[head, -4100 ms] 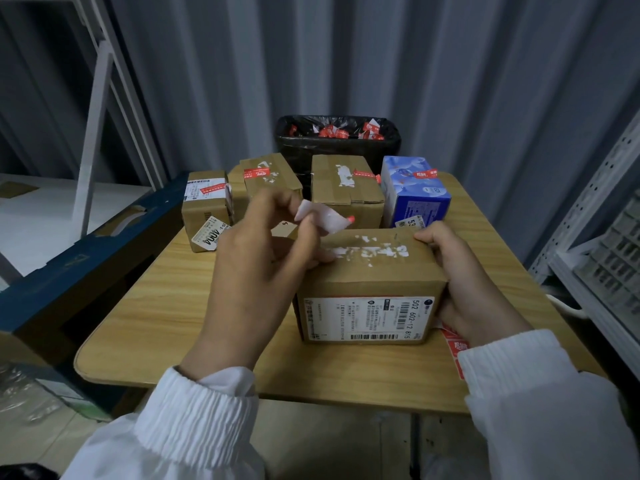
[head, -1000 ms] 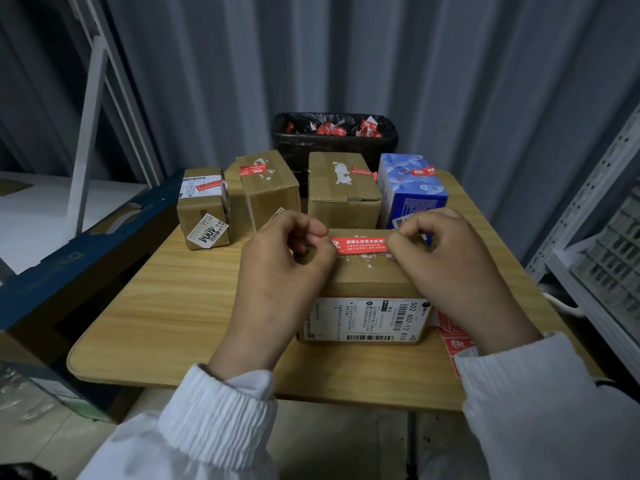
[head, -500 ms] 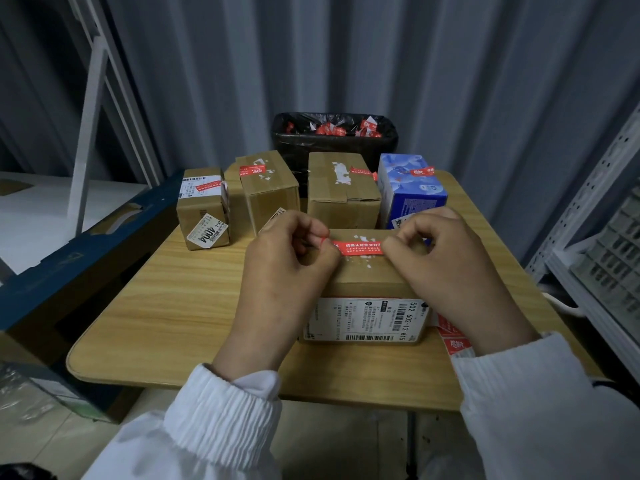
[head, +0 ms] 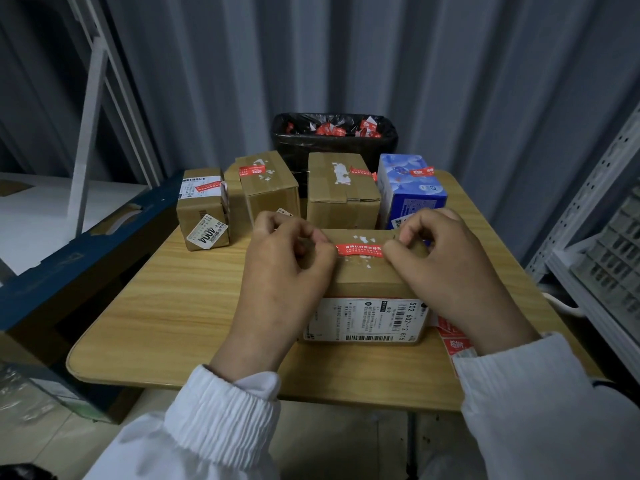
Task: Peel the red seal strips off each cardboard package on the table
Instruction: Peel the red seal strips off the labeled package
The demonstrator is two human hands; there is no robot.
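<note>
A cardboard package (head: 365,280) with a white shipping label on its front stands at the table's near middle. A red seal strip (head: 360,250) lies across its top. My left hand (head: 277,275) pinches the strip's left end and my right hand (head: 450,271) pinches its right end. Behind stand three more cardboard packages (head: 202,209) (head: 270,195) (head: 341,192) and a blue carton (head: 412,192), each with a red strip on top.
A black-lined bin (head: 332,143) holding several crumpled red strips stands behind the wooden table (head: 166,306). More red strips (head: 453,339) lie by my right wrist. A blue crate (head: 86,254) stands on the left and a metal shelf (head: 606,237) on the right.
Four seconds ago my left hand held a peeled pale strip above the bare box top. Since then both hands have come to the ends of a red strip on that top and hardly moved.
</note>
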